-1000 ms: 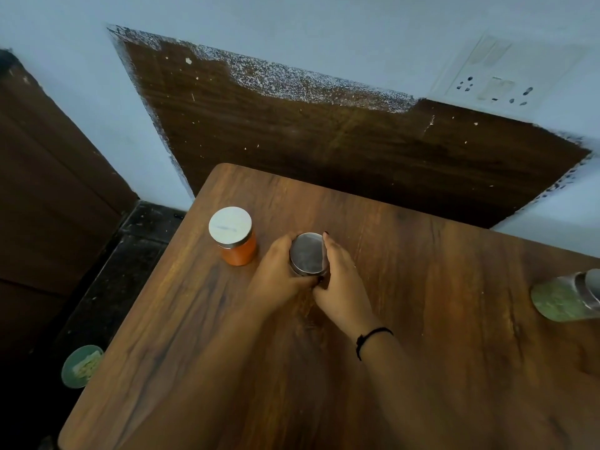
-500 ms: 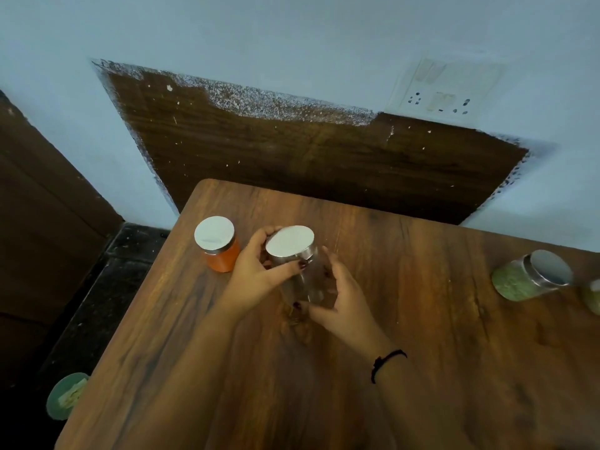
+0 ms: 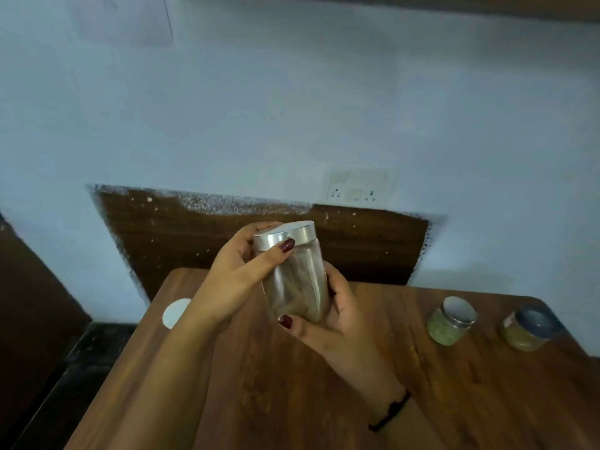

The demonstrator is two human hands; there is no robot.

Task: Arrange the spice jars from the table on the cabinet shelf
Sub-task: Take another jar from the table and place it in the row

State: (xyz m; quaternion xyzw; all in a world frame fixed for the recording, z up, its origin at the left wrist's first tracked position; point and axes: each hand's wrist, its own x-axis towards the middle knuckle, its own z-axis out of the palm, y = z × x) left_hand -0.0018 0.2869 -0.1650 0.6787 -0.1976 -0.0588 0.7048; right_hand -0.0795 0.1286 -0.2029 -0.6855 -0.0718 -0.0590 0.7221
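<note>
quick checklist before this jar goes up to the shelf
1. Grip on the tall jar: the left hand grips it just below the lid and the right hand curls round its base. ok
2. Lid on: it looks flush on the jar. ok
3. Lid tight: cannot tell
4. Jar lifted clear of the table: ok
5. Other jars out of the way: the green jar and the blue-lidded jar stand off to the right, apart from both hands. ok
6. Free spot on the cabinet shelf: the shelf is not in view. cannot tell
</note>
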